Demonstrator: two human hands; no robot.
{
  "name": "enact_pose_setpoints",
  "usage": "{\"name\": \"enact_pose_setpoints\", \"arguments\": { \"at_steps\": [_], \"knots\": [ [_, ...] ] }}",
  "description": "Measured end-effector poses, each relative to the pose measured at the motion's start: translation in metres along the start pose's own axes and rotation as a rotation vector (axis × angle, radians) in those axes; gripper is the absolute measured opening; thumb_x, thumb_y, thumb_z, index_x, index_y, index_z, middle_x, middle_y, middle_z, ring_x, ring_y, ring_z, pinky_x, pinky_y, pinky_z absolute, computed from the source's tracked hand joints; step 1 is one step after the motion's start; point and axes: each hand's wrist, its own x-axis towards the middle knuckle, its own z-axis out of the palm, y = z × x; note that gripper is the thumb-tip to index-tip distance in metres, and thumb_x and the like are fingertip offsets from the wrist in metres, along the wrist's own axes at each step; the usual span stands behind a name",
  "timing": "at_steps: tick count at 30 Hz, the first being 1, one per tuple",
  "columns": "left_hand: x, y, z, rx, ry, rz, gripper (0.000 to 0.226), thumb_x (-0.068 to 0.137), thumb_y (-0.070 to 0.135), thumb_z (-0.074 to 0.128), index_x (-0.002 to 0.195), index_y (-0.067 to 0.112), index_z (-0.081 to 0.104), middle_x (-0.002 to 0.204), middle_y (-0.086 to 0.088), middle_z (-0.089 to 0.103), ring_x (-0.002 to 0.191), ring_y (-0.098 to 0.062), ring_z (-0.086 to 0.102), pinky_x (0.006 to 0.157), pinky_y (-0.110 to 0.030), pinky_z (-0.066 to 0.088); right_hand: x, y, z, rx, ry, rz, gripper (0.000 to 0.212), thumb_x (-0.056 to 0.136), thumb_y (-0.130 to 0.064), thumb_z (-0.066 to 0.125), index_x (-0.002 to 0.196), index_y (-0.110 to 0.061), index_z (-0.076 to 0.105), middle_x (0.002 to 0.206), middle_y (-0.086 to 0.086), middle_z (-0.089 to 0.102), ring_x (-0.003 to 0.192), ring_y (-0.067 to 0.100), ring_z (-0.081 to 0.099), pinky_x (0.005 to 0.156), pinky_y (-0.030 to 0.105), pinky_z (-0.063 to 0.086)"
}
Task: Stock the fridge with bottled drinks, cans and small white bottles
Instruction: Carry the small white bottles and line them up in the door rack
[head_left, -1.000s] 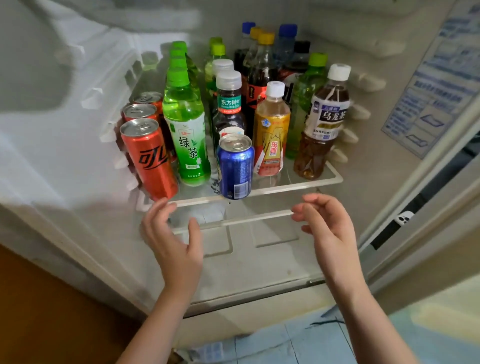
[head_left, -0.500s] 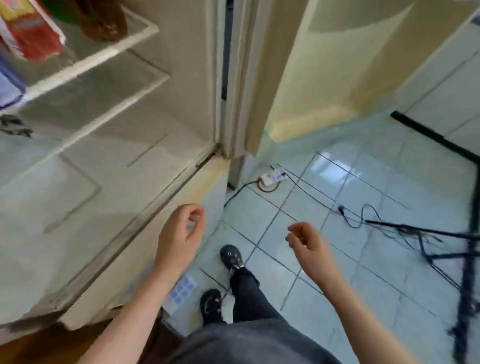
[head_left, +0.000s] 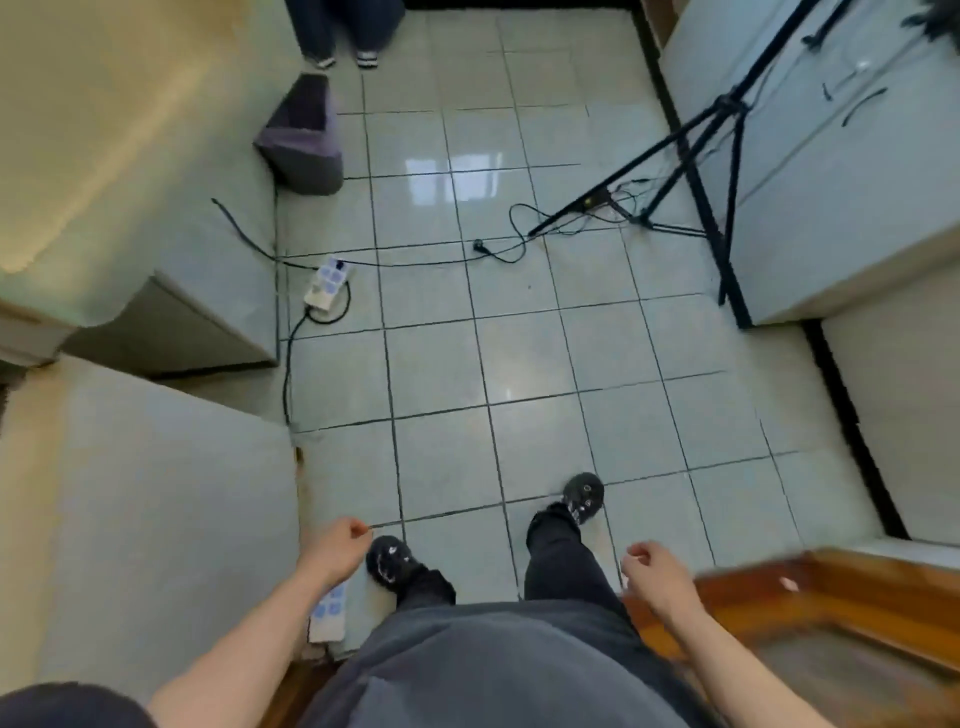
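No bottle, can or fridge shelf is in view; I look down at the tiled floor (head_left: 519, 364). My left hand (head_left: 335, 548) hangs low at the left with its fingers loosely curled and holds nothing. My right hand (head_left: 657, 571) hangs at the right, also loosely curled and empty. My dark trousers and two black shoes (head_left: 584, 496) show between them.
A power strip (head_left: 328, 283) with black cables lies on the floor by the left wall. A black tripod (head_left: 696, 156) stands at the upper right beside pale cabinets (head_left: 857, 182). A grey bin (head_left: 306, 137) and another person's feet (head_left: 345, 57) are at the top. Wooden edging (head_left: 810, 597) runs at the lower right.
My view has swung away from the stocked fridge shelf to the floor. Both hands dropped from the shelf edge to my sides, empty throughout.
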Motion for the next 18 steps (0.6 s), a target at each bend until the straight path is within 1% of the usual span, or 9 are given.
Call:
{"name": "enact_pose_setpoints", "arguments": {
  "at_steps": [2, 3, 5, 7, 10, 12, 14, 16, 18],
  "knots": [
    [0.008, 0.034, 0.019, 0.131, -0.051, 0.012, 0.025, 0.095, 0.027, 0.051, 0.11, 0.009, 0.058, 0.113, -0.01, 0.063, 0.092, -0.019, 0.054, 0.073, -0.025, 0.038, 0.01, 0.033, -0.019, 0.044, -0.022, 0.05, 0.031, 0.093, -0.023, 0.052, 0.12, -0.009, 0.055, 0.119, 0.011, 0.062, 0.101, 0.025, 0.059, 0.085, 0.03, 0.042],
    [0.012, 0.053, 0.029, 0.205, -0.077, 0.021, 0.025, 0.094, 0.027, 0.051, 0.111, 0.009, 0.058, 0.111, -0.009, 0.064, 0.092, -0.019, 0.054, 0.072, -0.025, 0.037, 0.016, 0.048, -0.03, 0.065, -0.036, 0.075, 0.028, 0.093, -0.025, 0.053, 0.117, -0.011, 0.056, 0.117, 0.009, 0.063, 0.104, 0.025, 0.059, 0.087, 0.03, 0.043],
    [0.019, 0.098, 0.05, 0.326, -0.129, 0.036, 0.027, 0.093, 0.027, 0.051, 0.109, 0.008, 0.06, 0.109, -0.012, 0.066, 0.098, -0.024, 0.059, 0.074, -0.028, 0.039, 0.032, 0.077, -0.058, 0.119, -0.059, 0.124, 0.024, 0.093, -0.028, 0.054, 0.112, -0.013, 0.057, 0.113, 0.008, 0.065, 0.103, 0.023, 0.06, 0.091, 0.032, 0.046],
    [0.025, 0.149, 0.072, 0.411, -0.148, 0.05, 0.026, 0.091, 0.028, 0.051, 0.107, 0.011, 0.061, 0.109, -0.011, 0.068, 0.103, -0.025, 0.061, 0.077, -0.027, 0.042, 0.049, 0.102, -0.089, 0.164, -0.061, 0.145, 0.024, 0.092, -0.026, 0.053, 0.112, -0.013, 0.057, 0.112, 0.007, 0.065, 0.103, 0.023, 0.061, 0.093, 0.035, 0.047],
    [0.032, 0.241, 0.106, 0.47, -0.138, 0.116, 0.026, 0.09, 0.03, 0.052, 0.109, 0.014, 0.061, 0.111, -0.009, 0.067, 0.104, -0.024, 0.06, 0.081, -0.026, 0.042, 0.073, 0.135, -0.137, 0.139, -0.07, 0.117, 0.022, 0.093, -0.027, 0.049, 0.112, -0.017, 0.055, 0.113, 0.004, 0.064, 0.102, 0.021, 0.061, 0.089, 0.03, 0.047],
    [0.033, 0.308, 0.131, 0.484, -0.135, 0.191, 0.027, 0.091, 0.03, 0.051, 0.111, 0.015, 0.06, 0.112, -0.008, 0.066, 0.106, -0.024, 0.059, 0.084, -0.026, 0.042, 0.09, 0.155, -0.169, 0.073, -0.089, 0.084, 0.024, 0.094, -0.029, 0.046, 0.114, -0.019, 0.055, 0.116, 0.003, 0.064, 0.106, 0.02, 0.059, 0.089, 0.028, 0.046],
    [0.028, 0.371, 0.155, 0.507, -0.129, 0.273, 0.028, 0.092, 0.031, 0.051, 0.114, 0.016, 0.059, 0.114, -0.006, 0.065, 0.108, -0.024, 0.058, 0.086, -0.026, 0.041, 0.105, 0.173, -0.202, 0.059, -0.082, 0.09, 0.026, 0.094, -0.03, 0.045, 0.116, -0.019, 0.054, 0.118, 0.003, 0.063, 0.108, 0.02, 0.058, 0.089, 0.027, 0.046],
    [0.021, 0.427, 0.181, 0.56, -0.154, 0.359, 0.03, 0.092, 0.031, 0.05, 0.117, 0.017, 0.057, 0.118, -0.005, 0.063, 0.11, -0.023, 0.057, 0.086, -0.025, 0.04, 0.114, 0.19, -0.228, 0.145, -0.043, 0.127, 0.026, 0.095, -0.031, 0.046, 0.117, -0.02, 0.053, 0.116, 0.002, 0.062, 0.105, 0.019, 0.058, 0.088, 0.028, 0.046],
    [0.016, 0.476, 0.208, 0.658, -0.202, 0.444, 0.031, 0.092, 0.031, 0.05, 0.119, 0.017, 0.056, 0.12, -0.004, 0.062, 0.11, -0.021, 0.056, 0.084, -0.024, 0.04, 0.123, 0.208, -0.247, 0.315, 0.03, 0.174, 0.023, 0.095, -0.031, 0.048, 0.115, -0.021, 0.053, 0.11, 0.0, 0.061, 0.1, 0.017, 0.058, 0.086, 0.029, 0.047]
  ]
}}
